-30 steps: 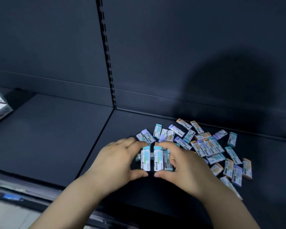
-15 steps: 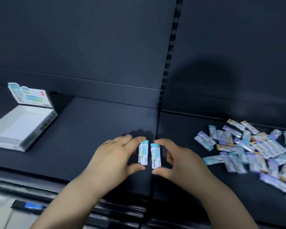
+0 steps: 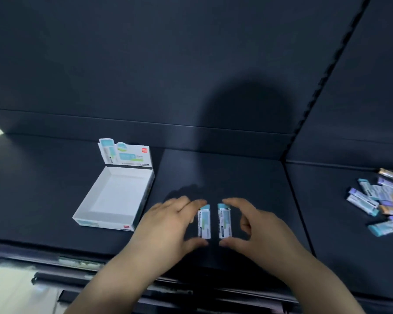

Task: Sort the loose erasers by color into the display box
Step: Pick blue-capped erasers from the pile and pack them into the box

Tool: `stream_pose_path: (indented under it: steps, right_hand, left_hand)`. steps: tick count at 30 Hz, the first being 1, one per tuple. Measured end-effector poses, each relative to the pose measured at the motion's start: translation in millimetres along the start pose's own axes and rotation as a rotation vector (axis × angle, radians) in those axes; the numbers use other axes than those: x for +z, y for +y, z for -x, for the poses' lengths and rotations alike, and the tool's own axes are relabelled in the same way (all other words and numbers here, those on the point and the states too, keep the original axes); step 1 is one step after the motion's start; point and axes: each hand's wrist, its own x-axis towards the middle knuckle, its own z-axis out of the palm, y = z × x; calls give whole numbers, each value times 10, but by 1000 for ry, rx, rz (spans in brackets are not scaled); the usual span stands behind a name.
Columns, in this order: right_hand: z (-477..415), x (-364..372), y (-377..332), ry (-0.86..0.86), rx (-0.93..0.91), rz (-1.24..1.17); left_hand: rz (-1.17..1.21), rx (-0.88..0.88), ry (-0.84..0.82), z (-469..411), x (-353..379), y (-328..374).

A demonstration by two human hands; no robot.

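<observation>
Holding steady over the dark shelf (image 3: 225, 173), both hands sit low in the picture, at about six o'clock. The left hand (image 3: 168, 225) pinches the left eraser (image 3: 204, 223), index finger on its teal cap at twelve o'clock and thumb under its foot at six, the other fingers (image 3: 168, 203) spread loosely beside it. The right hand (image 3: 259, 227) mirrors that grip on the right eraser (image 3: 224, 223), with the same teal cap and the same top-and-bottom pinch. The two erasers stand upright, side by side, with a narrow gap between them and not touching. Blur hides whether more erasers are stacked behind either one, so I can't tell.

Over at ten o'clock from the hands lies the display box (image 3: 104, 223), flat on the shelf and near the left hand but apart from it. Its white interior shows open, and its printed header flap (image 3: 125, 152) stands up along the far edge at twelve o'clock.

Out at three o'clock, well apart from the hands and hard against the right border, lie the loose erasers (image 3: 377, 200). It's a jumble of purple, teal and orange caps at all angles, partly cut off by the frame.

Behind it all rises the dark back panel (image 3: 168, 64). A slotted upright (image 3: 322, 71) slants up towards one o'clock, and a broad rounded shadow (image 3: 243, 121) falls at twelve o'clock above the hands.
</observation>
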Motion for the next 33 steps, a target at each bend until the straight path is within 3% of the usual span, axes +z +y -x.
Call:
stream_pose_path:
  steps: [14,20,28,33]
  right_hand:
    - [-504,308,-660,-78,-132,-2]
    - [-795,561,-1095,25,-55,13]
    - [-1192,913,-1722,170,115,-11]
    - [-1412,1011,-1842,123,138,50]
  left_hand:
    - [-16,-175,40,301,-285,-716]
    - [24,-217,-23,459,-416,-1504]
    - [57,-114,-164,376,-618,-2265]
    - [96,-70,-208,226,-481,-2372]
